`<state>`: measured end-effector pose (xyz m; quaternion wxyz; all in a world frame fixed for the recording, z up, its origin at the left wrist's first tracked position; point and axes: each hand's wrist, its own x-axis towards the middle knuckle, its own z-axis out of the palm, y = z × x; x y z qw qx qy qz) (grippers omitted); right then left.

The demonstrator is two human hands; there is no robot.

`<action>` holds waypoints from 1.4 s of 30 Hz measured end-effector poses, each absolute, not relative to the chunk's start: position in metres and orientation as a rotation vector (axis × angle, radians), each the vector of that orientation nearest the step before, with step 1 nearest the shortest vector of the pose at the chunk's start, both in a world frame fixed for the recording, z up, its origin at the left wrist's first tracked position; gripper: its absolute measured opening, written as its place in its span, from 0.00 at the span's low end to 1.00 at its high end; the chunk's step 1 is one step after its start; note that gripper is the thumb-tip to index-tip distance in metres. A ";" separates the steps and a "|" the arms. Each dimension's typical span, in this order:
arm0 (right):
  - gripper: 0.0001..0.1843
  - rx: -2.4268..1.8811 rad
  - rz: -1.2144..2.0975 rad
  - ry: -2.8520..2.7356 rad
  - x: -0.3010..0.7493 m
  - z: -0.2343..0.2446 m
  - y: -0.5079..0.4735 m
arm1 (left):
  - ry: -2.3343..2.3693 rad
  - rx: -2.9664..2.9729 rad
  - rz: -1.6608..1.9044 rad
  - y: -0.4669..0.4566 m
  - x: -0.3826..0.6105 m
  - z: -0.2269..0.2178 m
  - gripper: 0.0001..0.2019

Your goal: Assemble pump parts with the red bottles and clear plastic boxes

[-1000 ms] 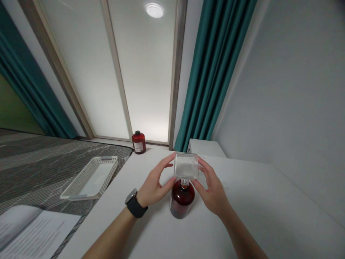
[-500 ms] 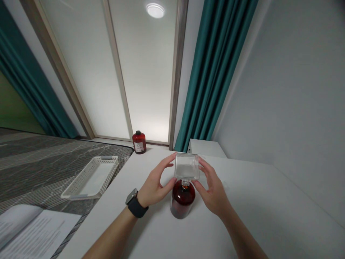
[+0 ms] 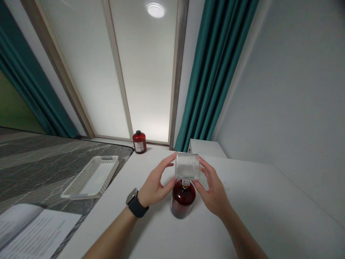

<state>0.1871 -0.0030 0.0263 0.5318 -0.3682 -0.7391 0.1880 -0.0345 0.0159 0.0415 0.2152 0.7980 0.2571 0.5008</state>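
Note:
A clear square glass bottle [image 3: 187,166] is upside down, its neck pointing into or against the mouth of a dark red bottle [image 3: 183,205]. The red bottle stands upright on the white table [image 3: 151,233]. My left hand [image 3: 155,181], with a dark watch on the wrist, grips the clear bottle's left side between thumb and fingers. Against its opposite side, the thumb and fingers of my right hand [image 3: 212,192] close in the same way. Whether the two necks touch or one sits inside the other, I cannot tell.
A second red bottle [image 3: 139,143] with a black cap and white label stands at the table's far left corner. On the lower grey patterned surface to the left lie a white perforated basket [image 3: 71,196] and an open book [image 3: 56,230]. Behind the table is a white cabinet [image 3: 207,148].

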 end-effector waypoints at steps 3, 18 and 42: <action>0.32 -0.875 0.440 -1.763 0.187 0.026 -0.003 | 0.709 2.203 1.393 0.016 -0.034 0.041 0.32; 0.33 -0.863 0.411 -1.764 0.187 0.026 -0.003 | 0.694 2.212 1.403 0.016 -0.034 0.043 0.32; 0.35 -0.856 0.285 -1.809 0.187 0.027 -0.004 | 0.648 2.214 1.445 0.016 -0.034 0.042 0.33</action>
